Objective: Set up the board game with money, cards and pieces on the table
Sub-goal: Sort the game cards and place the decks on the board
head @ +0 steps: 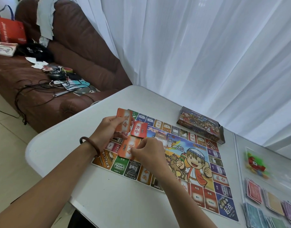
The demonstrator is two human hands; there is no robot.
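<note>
The card step is in hand, over the 10 o'clock corner of the board (223, 190). The left hand (107, 129) has its grip closed round a sheaf of orange cards (124, 119). The right hand (151, 153) pinches a single orange card (128, 149) at 6 o'clock of the sheaf. A red card (139, 129) sits at 3 o'clock of the sheaf; I cannot tell whether it is held or lying on the board.

Next, I judge, the pinched card needs laying squarely on its pile.

The hands cover the board squares beneath them. At 4 o'clock on the counter (116, 203), the blurred stacks (273, 201) are probably the money. The bag of pieces (254, 163) at 3 o'clock is smeared.
</note>
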